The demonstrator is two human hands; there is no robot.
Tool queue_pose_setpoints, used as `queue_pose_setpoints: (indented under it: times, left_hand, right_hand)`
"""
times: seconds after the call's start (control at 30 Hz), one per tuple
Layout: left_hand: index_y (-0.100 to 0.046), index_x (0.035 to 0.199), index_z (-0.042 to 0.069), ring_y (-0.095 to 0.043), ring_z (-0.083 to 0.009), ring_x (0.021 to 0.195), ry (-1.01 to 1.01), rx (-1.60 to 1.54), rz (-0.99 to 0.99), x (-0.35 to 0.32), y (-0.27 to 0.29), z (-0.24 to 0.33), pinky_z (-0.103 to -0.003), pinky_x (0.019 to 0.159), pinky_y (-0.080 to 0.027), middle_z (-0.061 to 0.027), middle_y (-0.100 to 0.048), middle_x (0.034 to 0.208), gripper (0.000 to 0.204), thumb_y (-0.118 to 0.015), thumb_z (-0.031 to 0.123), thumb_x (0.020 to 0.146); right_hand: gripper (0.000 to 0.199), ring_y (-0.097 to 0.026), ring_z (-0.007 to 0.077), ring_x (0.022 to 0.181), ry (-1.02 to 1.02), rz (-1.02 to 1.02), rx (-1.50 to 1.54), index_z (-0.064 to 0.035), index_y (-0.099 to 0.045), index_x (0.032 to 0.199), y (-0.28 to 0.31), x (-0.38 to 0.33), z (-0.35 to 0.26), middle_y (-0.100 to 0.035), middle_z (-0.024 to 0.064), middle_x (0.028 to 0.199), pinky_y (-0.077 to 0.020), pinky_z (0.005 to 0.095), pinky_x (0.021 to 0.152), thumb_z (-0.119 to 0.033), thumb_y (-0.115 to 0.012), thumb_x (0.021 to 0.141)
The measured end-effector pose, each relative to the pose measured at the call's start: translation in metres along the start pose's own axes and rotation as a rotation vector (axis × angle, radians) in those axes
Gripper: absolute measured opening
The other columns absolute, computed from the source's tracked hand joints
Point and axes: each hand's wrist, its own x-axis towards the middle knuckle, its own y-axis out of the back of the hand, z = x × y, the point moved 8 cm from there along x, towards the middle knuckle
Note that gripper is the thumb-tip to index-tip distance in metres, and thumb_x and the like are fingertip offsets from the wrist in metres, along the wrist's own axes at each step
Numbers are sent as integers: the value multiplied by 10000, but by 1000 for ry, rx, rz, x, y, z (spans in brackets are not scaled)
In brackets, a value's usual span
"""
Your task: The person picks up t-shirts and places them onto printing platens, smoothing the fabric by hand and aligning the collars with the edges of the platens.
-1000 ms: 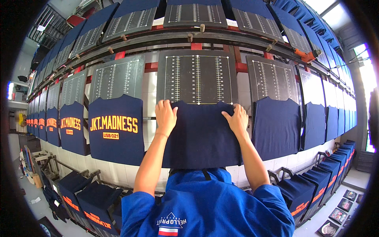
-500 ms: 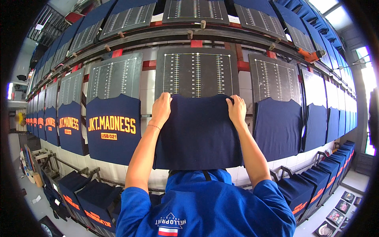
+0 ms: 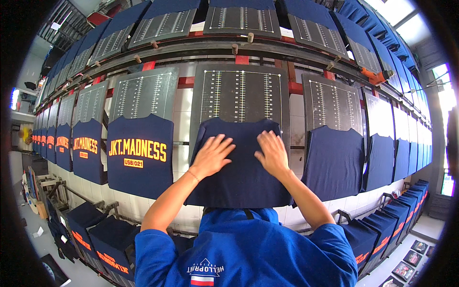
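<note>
A plain navy T-shirt [image 3: 239,184] is pulled over a dark grey board [image 3: 241,93] marked with pale ruler lines, straight in front of me. My left hand [image 3: 213,155] lies flat on the shirt's upper middle, fingers spread. My right hand [image 3: 272,153] lies flat beside it, a small gap apart, fingers also spread. Neither hand grips the cloth. The lower edge of the shirt hangs down behind my blue top [image 3: 248,248].
Boards run in a long row left and right. To the left hangs a navy shirt with orange lettering [image 3: 139,155]; a plain navy shirt [image 3: 334,160] hangs on the right. An upper row of boards [image 3: 241,18] tilts overhead. Stacked navy shirts [image 3: 103,239] sit low left.
Both hands have slid from the shirt's top corners down and inward to its middle, and now lie flat on the cloth.
</note>
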Motion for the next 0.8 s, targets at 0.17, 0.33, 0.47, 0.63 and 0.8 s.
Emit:
queue_pose_setpoints:
  times: [0.17,0.33,0.47,0.63,0.8]
  left_hand:
    - [-379,1456,-86,-265,-472,1450,1013,525,191,-135,51,-148,-582,1172,-237,-262,-332,1555,622,-535,308,1001]
    - [-392,1450,-75,-234,-496,1453,905,346,202,-147,61,-72,-575,1185,-210,-277,-293,1567,583,-535,255,991]
    - [-398,1459,-37,-227,-492,1457,869,197,93,-168,28,-56,-602,1165,-232,-260,-271,1578,624,-611,244,945]
    - [-445,1419,-24,-309,-501,1410,979,336,140,-279,70,-126,-602,1133,-277,-287,-342,1534,586,-615,273,942]
    - [-431,1423,-48,-399,-463,1367,1183,206,353,-476,113,-273,-506,1146,-317,-299,-425,1475,545,-565,255,990]
  right_hand:
    - [747,-242,478,1466,-587,123,-295,121,-319,1472,-5,-42,113,-281,333,1553,-176,582,1194,-423,-512,999]
    - [841,-285,433,1453,-300,-8,33,88,-369,1445,-47,31,-37,-353,273,1536,-207,571,1184,-461,-673,885]
    - [773,-224,333,1507,17,-99,8,-18,-347,1522,-106,83,-149,-301,166,1606,-145,546,1217,-552,-477,977]
    - [716,-302,331,1465,26,-35,-74,-26,-420,1464,-86,79,-119,-377,158,1549,-210,540,1195,-518,-534,957]
    - [745,-278,463,1455,-817,109,-476,87,-345,1475,-12,-30,101,-327,270,1559,-217,604,1169,-504,-414,1028]
